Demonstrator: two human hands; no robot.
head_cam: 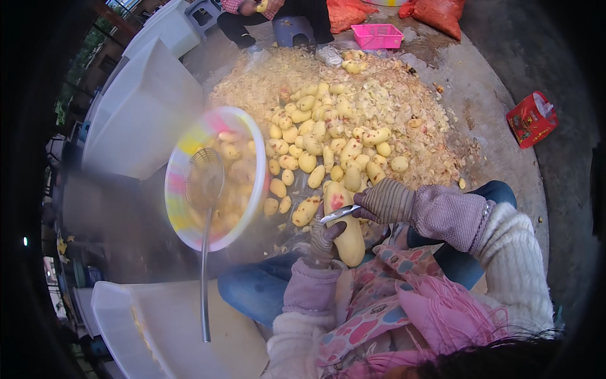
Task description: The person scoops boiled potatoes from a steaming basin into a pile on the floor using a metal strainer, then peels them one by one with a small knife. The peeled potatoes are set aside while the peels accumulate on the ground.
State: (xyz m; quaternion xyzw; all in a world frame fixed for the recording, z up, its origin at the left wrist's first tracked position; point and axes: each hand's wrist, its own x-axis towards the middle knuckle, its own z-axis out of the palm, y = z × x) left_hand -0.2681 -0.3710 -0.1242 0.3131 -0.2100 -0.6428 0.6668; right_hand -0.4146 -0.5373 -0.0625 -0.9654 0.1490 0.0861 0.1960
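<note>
In a striped glove, my left hand (323, 241) grips a long potato (349, 246) from its left side, thumb against it. The potato is pale yellow, with a reddish patch near its far end. My right hand (386, 201), gloved the same way, holds a metal peeler (340, 214) whose blade lies across the potato's upper side. Whether the blade touches the skin is hard to tell. Just beyond both hands spreads a heap of peeled potatoes (307, 162), many with reddish-brown spots. A spotted potato (306, 211) lies close to my left hand.
Peelings (407, 109) cover the ground around the heap. A striped basin (261, 156) on the left holds potatoes in liquid and a long-handled wire skimmer (206, 237). White tubs (147, 104) stand farther left. Opposite sits a person (255, 14) near a pink basket (377, 37). A red bag (532, 119) stands right.
</note>
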